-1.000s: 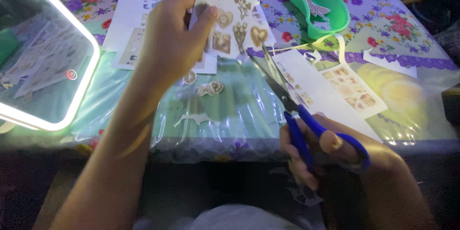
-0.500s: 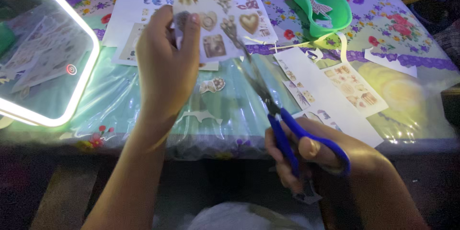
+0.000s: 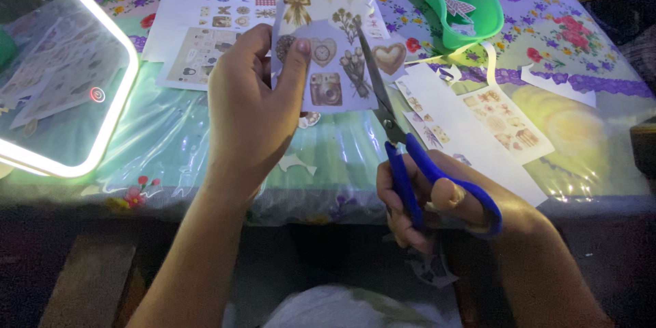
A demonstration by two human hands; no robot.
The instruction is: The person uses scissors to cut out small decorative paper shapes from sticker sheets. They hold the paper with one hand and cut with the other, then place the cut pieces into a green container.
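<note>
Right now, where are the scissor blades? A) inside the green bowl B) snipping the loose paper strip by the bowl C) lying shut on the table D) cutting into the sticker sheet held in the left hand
D: the blue-handled scissors in the right hand have their blades running up into the sticker sheet that the left hand holds up.

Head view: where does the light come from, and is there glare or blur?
Head view: a lit mirror at left gives greenish light; glare on the plastic table cover; the foreground below the table edge is dark; sticker sheet and scissors look slightly soft.
</note>
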